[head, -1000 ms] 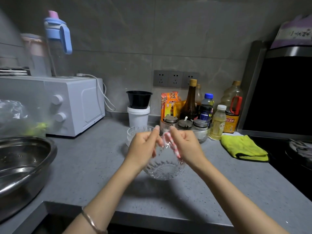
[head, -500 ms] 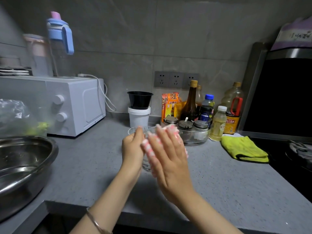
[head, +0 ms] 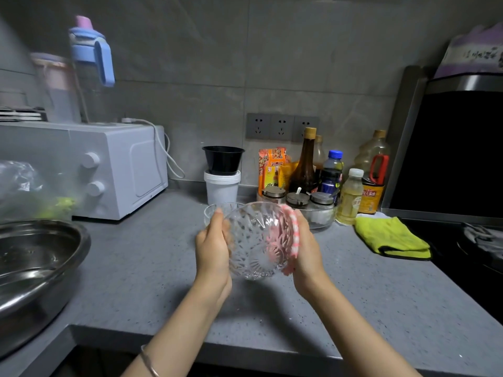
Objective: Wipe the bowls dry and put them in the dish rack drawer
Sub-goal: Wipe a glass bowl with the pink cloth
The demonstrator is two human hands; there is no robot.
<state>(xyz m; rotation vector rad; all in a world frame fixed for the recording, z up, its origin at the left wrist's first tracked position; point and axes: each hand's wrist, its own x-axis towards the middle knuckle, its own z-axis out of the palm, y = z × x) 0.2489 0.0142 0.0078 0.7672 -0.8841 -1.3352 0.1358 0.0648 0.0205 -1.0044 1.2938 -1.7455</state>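
Observation:
I hold a clear cut-glass bowl [head: 254,240] tilted on its side above the grey counter [head: 141,270], its base turned toward me. My left hand [head: 213,246] grips the bowl's left rim. My right hand [head: 306,248] presses a pink and white cloth [head: 290,238] against the bowl's right side, fingers curved around it. A second glass bowl [head: 215,209] stands on the counter just behind, mostly hidden by the held bowl.
A large steel basin [head: 35,265] sits at the left, a white microwave [head: 119,170] behind it. Bottles and seasoning jars [head: 321,180] crowd the back wall. A yellow-green cloth [head: 392,238] lies right, beside the black stove [head: 479,248].
The bowl has been turned so its base faces me. My right hand with the cloth moved from in front of the bowl to its right side.

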